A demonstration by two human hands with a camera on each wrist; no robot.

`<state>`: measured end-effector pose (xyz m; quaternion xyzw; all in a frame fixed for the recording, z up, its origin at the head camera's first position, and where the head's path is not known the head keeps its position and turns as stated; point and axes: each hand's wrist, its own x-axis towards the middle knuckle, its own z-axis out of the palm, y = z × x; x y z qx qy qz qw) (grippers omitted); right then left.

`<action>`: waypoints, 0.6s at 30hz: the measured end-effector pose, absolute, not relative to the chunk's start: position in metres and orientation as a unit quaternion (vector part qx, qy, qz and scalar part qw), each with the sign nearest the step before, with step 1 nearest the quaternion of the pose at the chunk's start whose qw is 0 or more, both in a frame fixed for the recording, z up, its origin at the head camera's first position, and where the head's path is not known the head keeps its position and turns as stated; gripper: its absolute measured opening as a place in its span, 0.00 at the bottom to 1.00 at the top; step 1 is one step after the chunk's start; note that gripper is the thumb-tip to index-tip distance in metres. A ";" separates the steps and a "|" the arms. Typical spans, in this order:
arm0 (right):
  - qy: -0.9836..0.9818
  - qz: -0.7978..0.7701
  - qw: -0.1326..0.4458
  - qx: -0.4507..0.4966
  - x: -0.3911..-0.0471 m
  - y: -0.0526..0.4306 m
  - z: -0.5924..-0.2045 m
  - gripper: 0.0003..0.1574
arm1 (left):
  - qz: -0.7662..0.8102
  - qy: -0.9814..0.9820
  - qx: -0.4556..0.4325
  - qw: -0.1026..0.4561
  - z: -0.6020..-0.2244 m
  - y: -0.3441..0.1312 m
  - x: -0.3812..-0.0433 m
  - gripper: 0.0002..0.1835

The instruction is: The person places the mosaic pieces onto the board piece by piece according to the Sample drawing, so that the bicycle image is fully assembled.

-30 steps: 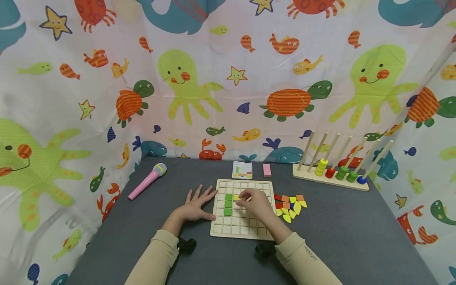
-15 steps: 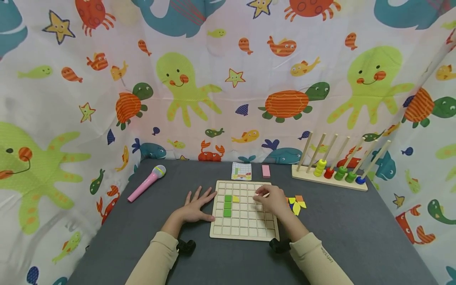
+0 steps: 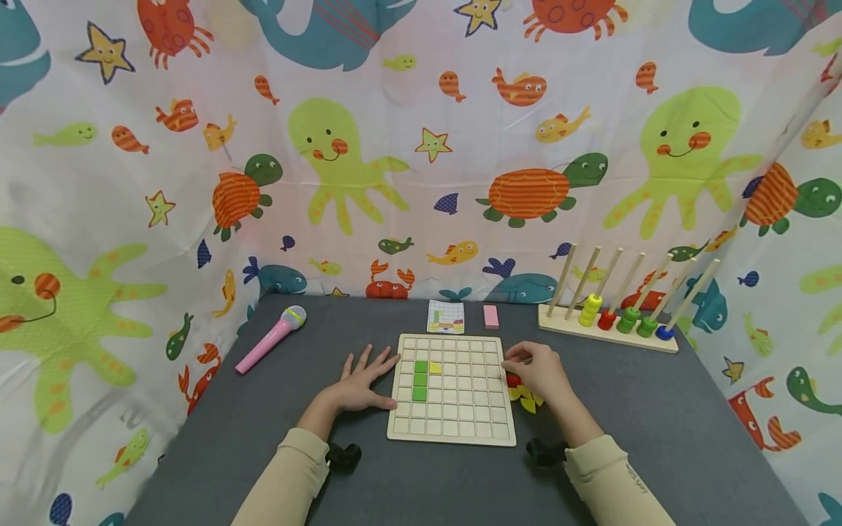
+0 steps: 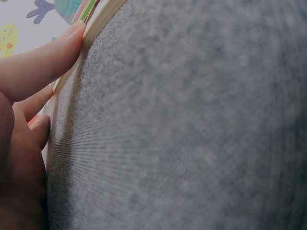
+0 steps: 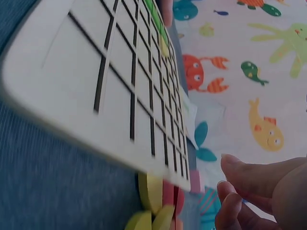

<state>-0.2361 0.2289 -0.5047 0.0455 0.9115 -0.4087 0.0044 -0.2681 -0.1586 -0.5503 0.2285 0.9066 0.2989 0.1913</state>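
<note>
A wooden grid board (image 3: pixel 460 425) lies on the dark grey table. Several green squares (image 3: pixel 420 379) form a column in its cells, with one yellow piece (image 3: pixel 435 368) beside the top one. My left hand (image 3: pixel 358 387) rests at the board's left edge, fingers spread; its thumb (image 4: pixel 57 52) touches the rim in the left wrist view. Past the board's right edge, my right hand (image 3: pixel 539 369) hovers over loose red pieces (image 3: pixel 513 380) and yellow pieces (image 3: pixel 528 403), partly hiding them. The right wrist view shows its thumb and fingers (image 5: pixel 244 175) loosely bent, holding nothing.
Behind the board lie a printed pattern card (image 3: pixel 445 317) and a pink block (image 3: pixel 490 317). A pink toy microphone (image 3: pixel 271 340) is at the left. At the back right stands a pegged counting rack (image 3: pixel 608 334) with coloured rings. A patterned curtain (image 3: pixel 421 183) surrounds the table.
My right hand has moved right, from the yellow piece on the board to over the loose pieces. The yellow piece stays in its cell. My left hand has kept its place.
</note>
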 end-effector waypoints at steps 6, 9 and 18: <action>0.911 -0.408 0.012 0.064 -0.232 0.244 -0.507 0.15 | 0.300 0.906 0.229 0.191 -0.551 -0.158 -0.268 0.55; 0.913 -0.402 0.012 0.065 -0.230 0.252 -0.508 0.16 | 0.299 0.906 0.231 0.191 -0.552 -0.158 -0.268 0.55; 0.923 -0.378 0.006 0.076 -0.223 0.277 -0.515 0.18 | 0.302 0.906 0.230 0.187 -0.552 -0.158 -0.268 0.55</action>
